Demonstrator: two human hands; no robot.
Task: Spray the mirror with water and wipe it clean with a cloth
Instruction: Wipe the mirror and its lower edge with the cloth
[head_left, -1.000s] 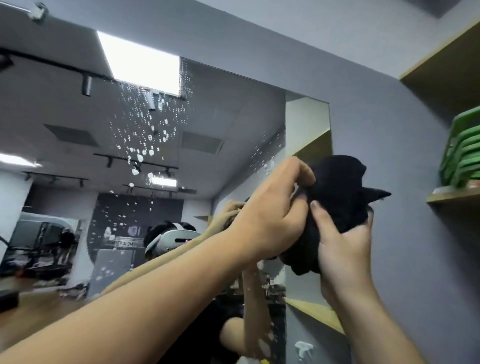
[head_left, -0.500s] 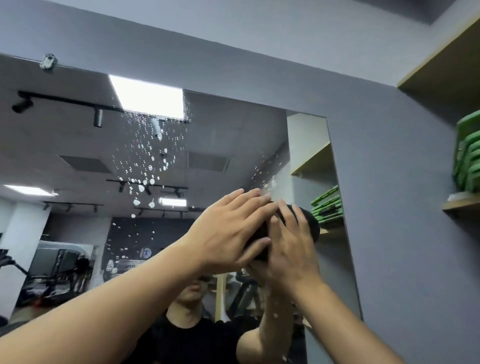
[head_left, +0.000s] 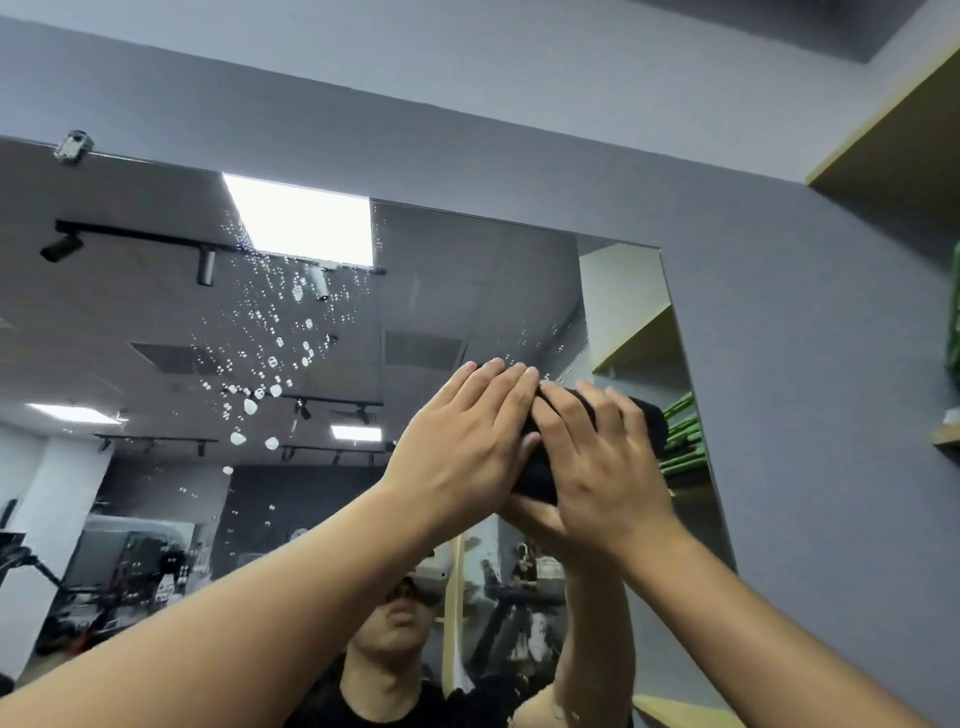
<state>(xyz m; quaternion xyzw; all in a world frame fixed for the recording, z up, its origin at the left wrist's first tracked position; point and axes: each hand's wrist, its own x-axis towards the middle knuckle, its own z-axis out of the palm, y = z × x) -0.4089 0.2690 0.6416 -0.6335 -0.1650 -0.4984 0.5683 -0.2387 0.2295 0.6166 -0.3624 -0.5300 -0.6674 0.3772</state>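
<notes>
A large wall mirror fills the left and middle of the head view. Water droplets speckle its upper middle, and finer spray sits near its right side. A black cloth is pressed flat against the glass near the mirror's right edge. My left hand lies with flat fingers over the cloth's left part. My right hand covers its right part, fingers spread. Most of the cloth is hidden under both hands.
A grey wall borders the mirror on the right. A wooden shelf with green items juts out at the far right edge. A small clip sits on the mirror's top left edge.
The cloth went from being held bunched in front of the wall to being pressed flat on the mirror. Both hands have flattened over it and the view has tilted upward.
</notes>
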